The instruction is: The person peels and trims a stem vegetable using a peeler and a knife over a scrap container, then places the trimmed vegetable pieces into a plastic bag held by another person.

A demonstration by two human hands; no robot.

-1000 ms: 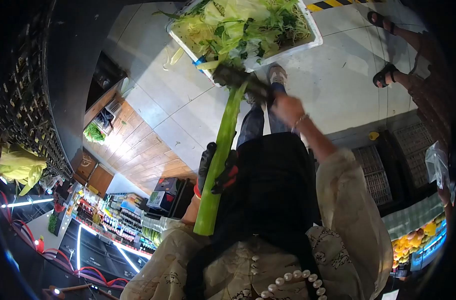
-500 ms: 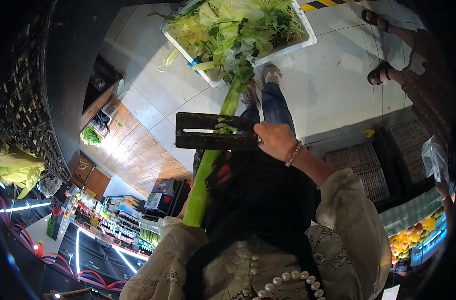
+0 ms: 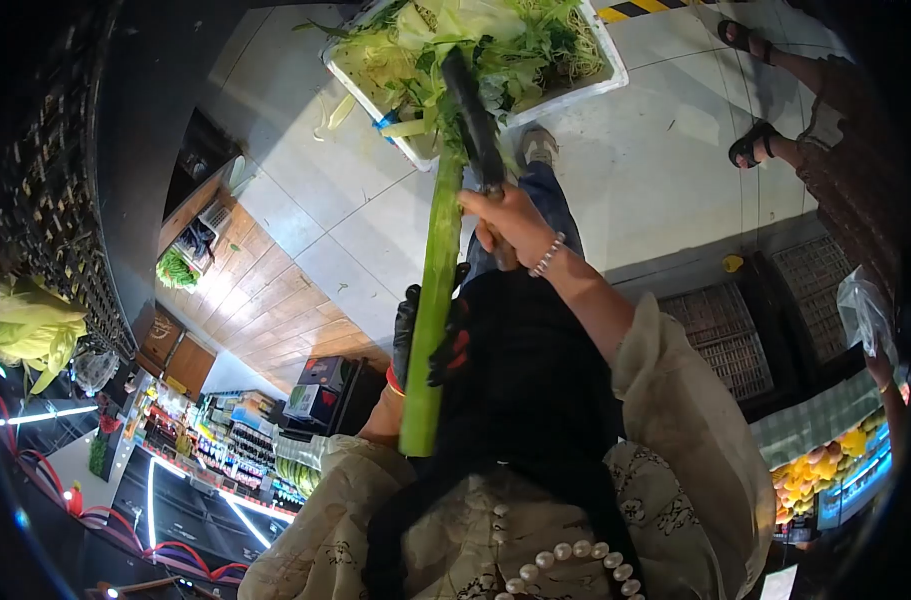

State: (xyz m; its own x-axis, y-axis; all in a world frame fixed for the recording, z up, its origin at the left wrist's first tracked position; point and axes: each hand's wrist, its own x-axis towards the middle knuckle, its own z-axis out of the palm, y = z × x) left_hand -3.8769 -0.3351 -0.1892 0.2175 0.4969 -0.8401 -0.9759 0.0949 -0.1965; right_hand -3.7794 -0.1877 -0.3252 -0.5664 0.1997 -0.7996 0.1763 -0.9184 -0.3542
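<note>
My left hand, in a black and red glove, is wrapped round a long green stem held upright against the black apron. Leaves at the stem's far end reach the white box. My bare right hand grips a dark flat peeler-like tool by its near end. The tool is seen edge-on, just right of the stem's upper part and over the box's near edge. Leaves and pale peelings fill the box.
A co-worker's sandalled foot is at the right, with a plastic bag lower down. Dark woven crates stand at the right. A woven basket wall runs along the left. Scraps lie on the tiled floor.
The tool passed from the stem's leafy end to across its middle, turned flat, then went back up, edge-on, beside the upper stem. The stem tilted, then came more upright.
</note>
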